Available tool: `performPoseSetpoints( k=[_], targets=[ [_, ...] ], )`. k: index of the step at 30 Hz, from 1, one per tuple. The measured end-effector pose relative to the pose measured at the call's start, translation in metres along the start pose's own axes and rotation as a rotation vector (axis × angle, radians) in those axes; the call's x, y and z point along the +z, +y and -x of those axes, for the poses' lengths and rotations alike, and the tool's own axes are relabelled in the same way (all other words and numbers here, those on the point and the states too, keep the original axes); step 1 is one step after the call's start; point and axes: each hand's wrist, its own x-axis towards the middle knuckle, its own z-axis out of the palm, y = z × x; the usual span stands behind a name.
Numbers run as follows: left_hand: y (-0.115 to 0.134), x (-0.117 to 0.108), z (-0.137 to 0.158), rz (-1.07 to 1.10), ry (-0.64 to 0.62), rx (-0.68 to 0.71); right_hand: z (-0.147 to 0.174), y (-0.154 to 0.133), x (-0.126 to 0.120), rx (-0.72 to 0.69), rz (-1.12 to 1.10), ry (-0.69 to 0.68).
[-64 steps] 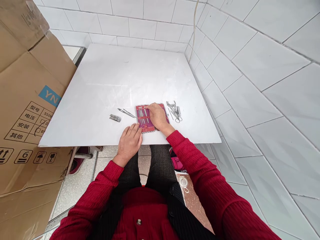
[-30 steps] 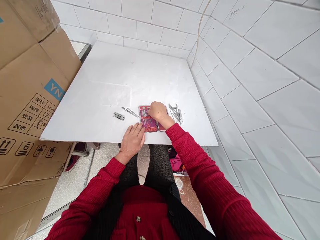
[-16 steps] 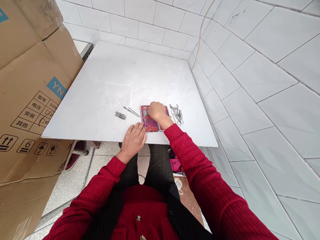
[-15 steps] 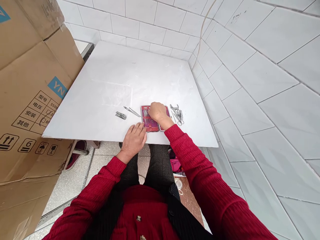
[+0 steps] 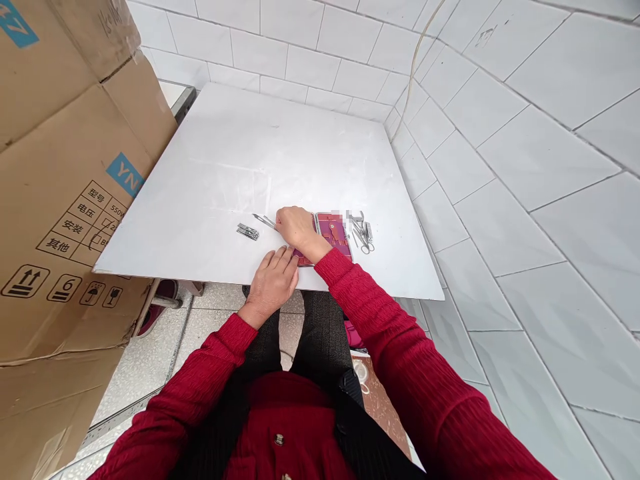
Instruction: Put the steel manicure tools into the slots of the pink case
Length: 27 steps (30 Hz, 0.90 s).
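Bright, even light; soft shadows; edges distorted; sharp focus.

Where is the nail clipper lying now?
The nail clipper lies on the white table, left of the right hand and the tweezers, touching neither.

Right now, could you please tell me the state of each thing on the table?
Red case: open, flat.
Right hand: over the case's left half, at the tweezers.
Left hand: resting on the table edge.
Nail clipper: lying loose.
Scissors pile: loose beside the case.
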Motion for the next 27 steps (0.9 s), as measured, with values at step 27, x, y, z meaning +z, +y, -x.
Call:
performPoseSetpoints(
  k=[27],
  targets=[
    [-0.001, 0.0, 0.0, 0.029, -0.019, -0.006, 0.004, 0.07, 0.019, 0.159, -1.125, 0.032]
  ],
)
